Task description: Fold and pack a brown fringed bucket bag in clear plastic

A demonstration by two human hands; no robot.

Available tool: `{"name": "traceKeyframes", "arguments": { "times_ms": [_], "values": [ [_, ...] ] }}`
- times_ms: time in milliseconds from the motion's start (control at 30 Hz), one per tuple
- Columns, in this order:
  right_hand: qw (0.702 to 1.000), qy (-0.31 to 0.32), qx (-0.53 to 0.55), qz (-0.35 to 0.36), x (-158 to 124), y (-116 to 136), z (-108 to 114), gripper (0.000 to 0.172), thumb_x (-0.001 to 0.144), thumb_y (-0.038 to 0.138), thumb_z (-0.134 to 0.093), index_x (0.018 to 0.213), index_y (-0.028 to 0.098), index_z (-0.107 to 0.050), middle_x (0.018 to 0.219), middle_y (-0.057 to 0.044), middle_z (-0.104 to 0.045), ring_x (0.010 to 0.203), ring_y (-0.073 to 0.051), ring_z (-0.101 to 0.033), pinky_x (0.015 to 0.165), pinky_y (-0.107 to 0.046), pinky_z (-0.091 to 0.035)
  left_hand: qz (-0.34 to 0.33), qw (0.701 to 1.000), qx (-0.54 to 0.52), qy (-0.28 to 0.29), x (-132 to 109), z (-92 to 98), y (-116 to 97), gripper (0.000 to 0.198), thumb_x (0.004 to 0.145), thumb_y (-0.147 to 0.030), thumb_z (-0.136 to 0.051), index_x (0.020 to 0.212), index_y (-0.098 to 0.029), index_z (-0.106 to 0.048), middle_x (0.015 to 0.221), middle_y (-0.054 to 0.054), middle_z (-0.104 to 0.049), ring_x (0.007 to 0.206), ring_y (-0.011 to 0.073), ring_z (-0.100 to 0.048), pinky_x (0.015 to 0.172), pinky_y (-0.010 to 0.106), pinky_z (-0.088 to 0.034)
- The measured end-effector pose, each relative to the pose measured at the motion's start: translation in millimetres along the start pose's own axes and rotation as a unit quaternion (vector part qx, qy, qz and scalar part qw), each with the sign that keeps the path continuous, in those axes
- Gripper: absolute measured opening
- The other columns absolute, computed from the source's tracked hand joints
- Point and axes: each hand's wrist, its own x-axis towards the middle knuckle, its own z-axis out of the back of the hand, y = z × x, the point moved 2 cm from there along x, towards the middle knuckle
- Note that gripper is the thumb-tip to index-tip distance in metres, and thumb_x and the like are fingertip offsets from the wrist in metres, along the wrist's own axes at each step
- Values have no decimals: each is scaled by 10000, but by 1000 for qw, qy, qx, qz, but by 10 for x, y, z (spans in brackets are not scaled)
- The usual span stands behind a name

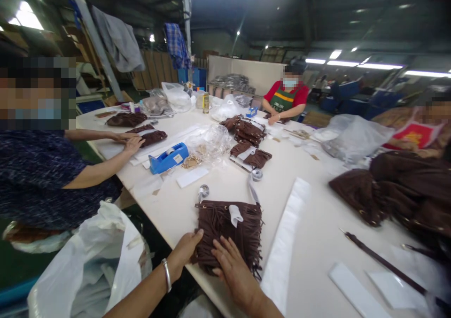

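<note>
A dark brown fringed bag [225, 219] lies flat at the near edge of the table, its fringe hanging along the right side. My left hand [185, 250] holds the bag's left edge, thumb on top and the other fingers mostly hidden. Flat on the bag's lower front, my right hand [234, 268] rests with its fingers stretched out. A piece of white wrapping [236, 215] sits on the bag near its top. Pale wrapped straps rise from both upper corners, with a wrapped metal fitting [203, 192] by the left one.
A long white padded strip [287, 243] lies right of the bag. Beyond are a blue tape dispenser [169, 158], a wrapped brown bag [251, 156] and clear plastic. A white sack [88, 266] stands at left. Co-workers handle brown bags around the table.
</note>
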Motion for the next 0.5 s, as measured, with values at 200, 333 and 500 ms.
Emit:
{"name": "traceKeyframes", "arguments": {
  "times_ms": [200,333,500],
  "values": [
    [1000,10,-10,2,-124,-8,90,546,973,271,-448,1488,228,-273,1568,-58,-238,1450,-291,-155,1163,-579,-212,-60,989,128,-37,124,-94,64,487,716,-662,-550,741,-178,-596,693,68,-658,723,269,-636,665,351,-480],
    [999,30,-25,-2,-222,-44,96,635,964,331,-484,1512,326,-163,1599,-22,-85,1463,-297,-57,1171,-572,-159,-102,957,256,-95,151,-60,141,342,808,-555,-487,786,-215,-526,727,67,-629,775,301,-620,732,382,-437],
    [1000,25,14,-3,-268,-82,174,626,964,440,-458,1511,316,-178,1598,-27,-98,1465,-273,-69,1182,-537,-139,-159,826,537,-67,21,-29,-84,296,955,-421,-330,942,-186,-511,778,89,-652,757,278,-658,642,334,-451]
  ]
}}
